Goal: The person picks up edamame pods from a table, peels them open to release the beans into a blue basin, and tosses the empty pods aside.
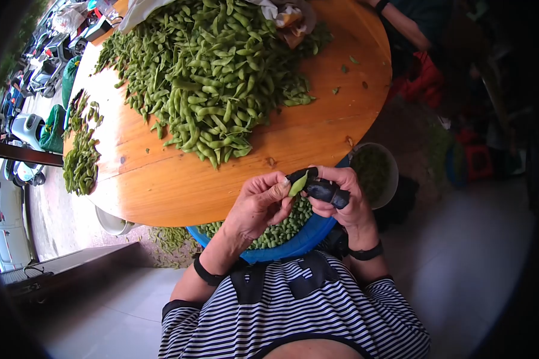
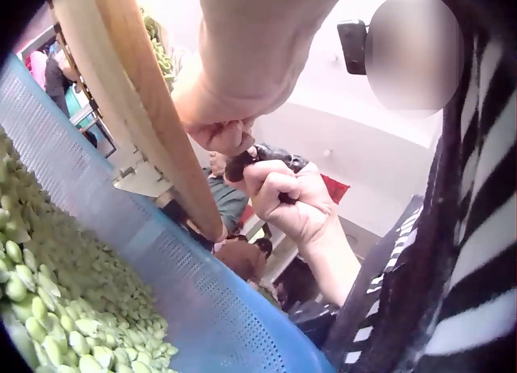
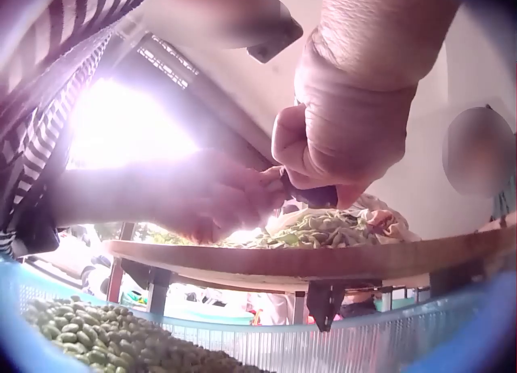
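A single green edamame pod point(image 1: 297, 184) is held between both hands over the near table edge. The left hand point(image 1: 254, 206) pinches it between thumb and fingertips. Black coverings point(image 1: 326, 191) wrap the thumb and a finger of the right hand point(image 1: 352, 200), which grips the pod's other side, its remaining fingers curled under. Below the hands, a blue basket point(image 1: 310, 244) holds many shelled green beans point(image 1: 275, 234). In the left wrist view, the right hand point(image 2: 291, 199) shows curled fingers, while the pod is hidden there.
A large heap of edamame pods point(image 1: 203, 90) covers much of the round wooden table point(image 1: 161, 197). A smaller pod pile point(image 1: 81, 161) lies at its left edge. White buckets point(image 1: 390, 170) stand below the table's rim. Another person's arm point(image 1: 404, 24) shows at the far right.
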A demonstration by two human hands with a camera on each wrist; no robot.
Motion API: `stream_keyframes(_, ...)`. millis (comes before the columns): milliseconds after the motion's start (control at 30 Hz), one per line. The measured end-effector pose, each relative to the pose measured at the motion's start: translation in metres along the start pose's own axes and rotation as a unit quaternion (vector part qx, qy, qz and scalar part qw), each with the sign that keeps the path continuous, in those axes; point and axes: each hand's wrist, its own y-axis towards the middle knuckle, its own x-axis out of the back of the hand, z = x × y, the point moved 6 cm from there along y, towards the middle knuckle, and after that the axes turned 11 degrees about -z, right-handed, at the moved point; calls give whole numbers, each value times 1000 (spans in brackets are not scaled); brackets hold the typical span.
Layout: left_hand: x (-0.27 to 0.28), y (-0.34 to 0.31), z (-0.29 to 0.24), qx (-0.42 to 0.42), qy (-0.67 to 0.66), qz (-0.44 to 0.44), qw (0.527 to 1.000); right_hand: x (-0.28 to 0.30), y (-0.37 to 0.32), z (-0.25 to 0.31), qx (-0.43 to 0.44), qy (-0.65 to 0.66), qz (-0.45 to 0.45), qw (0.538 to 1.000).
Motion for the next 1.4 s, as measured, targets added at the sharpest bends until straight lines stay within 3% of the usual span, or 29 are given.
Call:
stream_keyframes(67, -8, -2, 8, 90, -119, 68, 986, -2, -1, 1, 10, 60, 40, 997)
stream_keyframes(133, -11, -4, 7, 87, -110, 52, 989, 2, -3, -3, -12, 48, -1, 999)
stream_keyframes(233, -9, -9, -7, -48, 50, -12, 998, -1, -3, 2, 45, -32, -40, 998)
stream_keyframes(267, -13, -13, -11, -73, 51, -16, 996, 0, -5, 3, 33, -128, -67, 989)
stream_keyframes(300, -10, -13, -11, -126, 127, -34, 983, -5, -6, 5, 22, -140, -71, 987)
stream_keyframes(333, -3, -13, -9, -176, 202, -54, 962, -9, -8, 4, 9, -152, -75, 985)
stream_keyframes(367, 5, -13, -11, -260, 318, -89, 908, -9, -10, 0, 6, -152, -81, 985)
stream_keyframes(400, 5, -14, -15, -264, 318, -95, 905, -13, -9, -2, 8, -153, -73, 986)
stream_keyframes(467, -10, -27, -36, -444, 415, -100, 788, -17, -9, 6, 102, -257, -103, 955)
stream_keyframes(533, -9, -28, -39, -416, 414, -99, 803, -24, -9, 12, 145, -301, -84, 939)
stream_keyframes(600, -3, -22, -31, -352, 358, -97, 859, -24, -8, 13, 192, -364, -106, 905)
stream_keyframes(667, 0, -22, -34, -364, 357, -95, 855, -24, -8, 9, 176, -365, -114, 907)
stream_keyframes(733, 6, -14, -27, -173, 353, -47, 919, -27, -9, 10, 181, -372, -107, 904)
stream_keyframes(767, 5, -15, -32, -176, 351, -49, 918, -29, -9, 9, 183, -373, -104, 904)
stream_keyframes(833, 5, -14, -27, -72, 269, -12, 960, -35, -10, 11, 244, -448, -126, 851)
stream_keyframes(933, -3, -15, -21, -104, 264, 9, 959, -42, -11, 9, 285, -475, -165, 816)
stream_keyframes(1000, -4, -13, -15, -79, 236, 13, 968, -46, -10, 11, 280, -482, -162, 814)
stream_keyframes(1067, -2, -14, -11, -36, 149, -2, 988, -50, -11, 11, 296, -497, -157, 800)
stream_keyframes(1167, 0, -15, -5, -39, 63, 2, 997, -56, -14, 13, 321, -504, -156, 787)
stream_keyframes(1300, 6, -12, 0, 5, -81, 10, 997, -54, -13, 18, 330, -488, -146, 794)
stream_keyframes(1400, 1, -16, -2, -2, -66, -45, 997, -48, -13, 13, 318, -461, -138, 817)
